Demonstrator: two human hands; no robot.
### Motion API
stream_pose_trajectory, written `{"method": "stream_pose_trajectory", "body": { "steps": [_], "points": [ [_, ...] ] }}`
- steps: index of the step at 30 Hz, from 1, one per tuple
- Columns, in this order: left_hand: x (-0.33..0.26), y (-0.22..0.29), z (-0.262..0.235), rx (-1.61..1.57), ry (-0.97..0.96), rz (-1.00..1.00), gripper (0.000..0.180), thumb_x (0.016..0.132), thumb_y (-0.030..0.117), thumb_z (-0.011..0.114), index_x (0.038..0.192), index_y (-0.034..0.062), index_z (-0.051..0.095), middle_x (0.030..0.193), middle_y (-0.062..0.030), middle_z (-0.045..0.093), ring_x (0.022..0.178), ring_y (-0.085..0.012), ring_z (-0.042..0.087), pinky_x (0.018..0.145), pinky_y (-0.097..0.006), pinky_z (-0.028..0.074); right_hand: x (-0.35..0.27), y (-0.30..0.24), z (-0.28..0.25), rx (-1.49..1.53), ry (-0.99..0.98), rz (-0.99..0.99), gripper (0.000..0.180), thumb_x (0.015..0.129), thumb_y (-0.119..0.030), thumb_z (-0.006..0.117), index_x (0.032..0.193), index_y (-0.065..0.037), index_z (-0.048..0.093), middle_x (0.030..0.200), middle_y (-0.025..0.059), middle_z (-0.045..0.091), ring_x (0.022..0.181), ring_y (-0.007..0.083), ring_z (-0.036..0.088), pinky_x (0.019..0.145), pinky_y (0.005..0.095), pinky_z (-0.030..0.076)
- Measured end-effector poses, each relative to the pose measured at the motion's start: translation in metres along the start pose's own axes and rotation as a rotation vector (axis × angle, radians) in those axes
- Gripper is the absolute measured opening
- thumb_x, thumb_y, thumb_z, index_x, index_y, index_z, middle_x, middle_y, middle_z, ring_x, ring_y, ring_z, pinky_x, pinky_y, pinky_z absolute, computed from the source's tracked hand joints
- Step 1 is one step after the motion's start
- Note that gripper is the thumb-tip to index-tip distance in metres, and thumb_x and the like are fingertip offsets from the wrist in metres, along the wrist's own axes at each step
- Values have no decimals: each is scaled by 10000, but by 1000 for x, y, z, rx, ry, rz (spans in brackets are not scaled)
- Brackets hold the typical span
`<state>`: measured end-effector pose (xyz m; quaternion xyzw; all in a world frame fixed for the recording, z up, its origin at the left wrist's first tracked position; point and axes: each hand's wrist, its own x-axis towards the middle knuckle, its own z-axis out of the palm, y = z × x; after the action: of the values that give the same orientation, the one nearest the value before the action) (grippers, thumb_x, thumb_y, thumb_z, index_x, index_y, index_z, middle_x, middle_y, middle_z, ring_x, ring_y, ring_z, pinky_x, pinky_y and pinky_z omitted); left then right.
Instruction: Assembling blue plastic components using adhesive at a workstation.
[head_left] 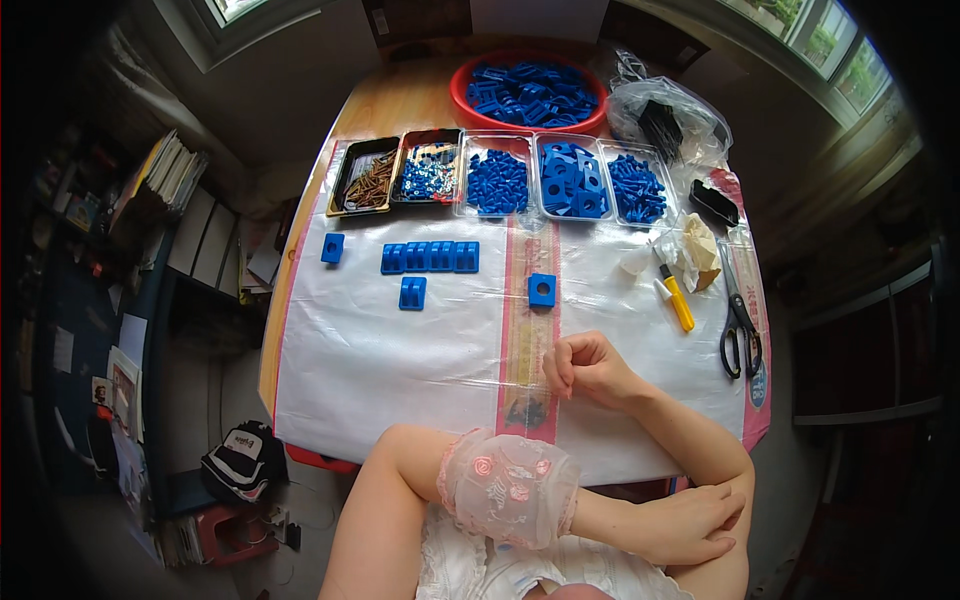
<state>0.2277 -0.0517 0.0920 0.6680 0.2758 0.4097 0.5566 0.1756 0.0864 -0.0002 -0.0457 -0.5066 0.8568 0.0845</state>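
Note:
My left hand (690, 527), its arm in a sheer lace sleeve cover (508, 490) with pink flowers, lies across my right arm near the elbow, fingers stretched out. My right hand (590, 366) rests over the covered table with its fingers curled in; nothing shows in them. Just beyond it lies a square blue plastic piece with a round hole (541, 291). Further left is a row of several blue ribbed plastic pieces (430, 257), with a similar piece (412, 293) below the row. Another blue holed piece (332, 248) sits at the far left.
Clear and black trays hold brown screws (368, 182), small metal and blue bits (428, 178), and blue plastic parts (497, 183). Behind stands a red basin (460, 100) of blue parts. At right lie a yellow-handled tool (679, 305), scissors (738, 330) and a black box (714, 202).

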Motion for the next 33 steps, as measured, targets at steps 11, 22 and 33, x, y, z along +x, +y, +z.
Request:
{"method": "stream_pose_trajectory", "body": {
  "steps": [11,22,33],
  "points": [
    [-114,55,-213,965,571,-199,86,837,68,709,913,50,673,864,-89,666,751,-223,655,641,-309,523,-7,-3,-3,51,69,45,148,813,107,497,769,-13,570,783,55,599,720,124,568,674,265,468],
    [-191,-6,-282,1189,891,-718,230,847,231,734,892,15,669,870,-114,692,719,-252,674,617,-367,517,-2,-6,3,-6,63,59,152,829,82,519,720,-19,552,744,70,584,701,133,551,659,274,456],
    [-160,-23,-279,1470,698,-788,318,821,277,759,844,30,559,770,-109,629,683,-261,633,616,-377,498,-3,-1,-2,-6,7,57,153,823,116,474,789,12,581,800,67,610,759,128,590,686,268,486]
  ]
}}
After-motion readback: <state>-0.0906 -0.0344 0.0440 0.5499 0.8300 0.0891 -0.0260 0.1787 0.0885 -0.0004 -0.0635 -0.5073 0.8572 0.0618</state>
